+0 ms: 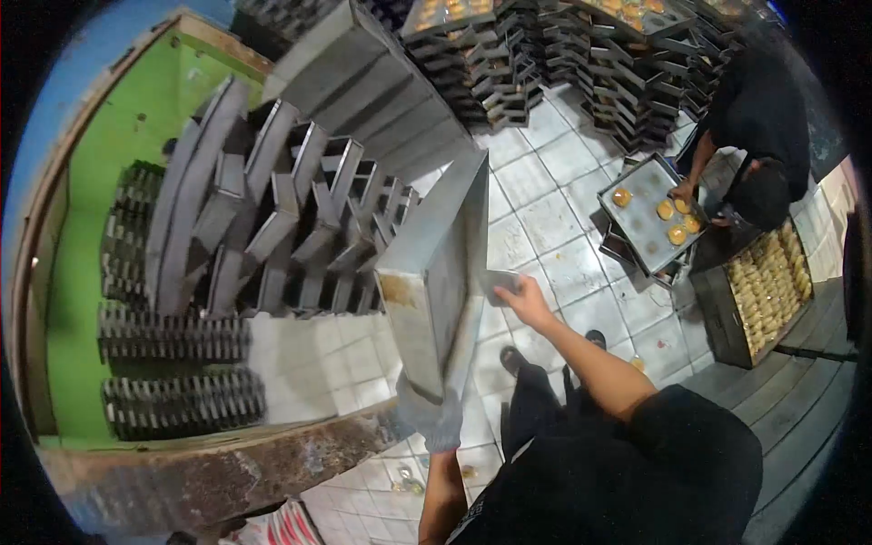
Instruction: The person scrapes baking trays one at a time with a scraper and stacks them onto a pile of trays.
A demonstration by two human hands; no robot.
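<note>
Our gloved left hand [433, 421] has its fingers around the lower end of a metal tray [413, 338], tilted up before us; our right hand [524, 302] pinches a flat scraper-like tool [502, 282]. The tray is already apart from the stacked trays [186, 213]; a brown patch [397, 289] marks its wall, and how much is left we cannot tell.

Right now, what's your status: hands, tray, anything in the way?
Left hand gloved, holding tilted tray. Right hand gripping flat grey tool. Nothing visibly blocking; stacked trays to the left.
</note>
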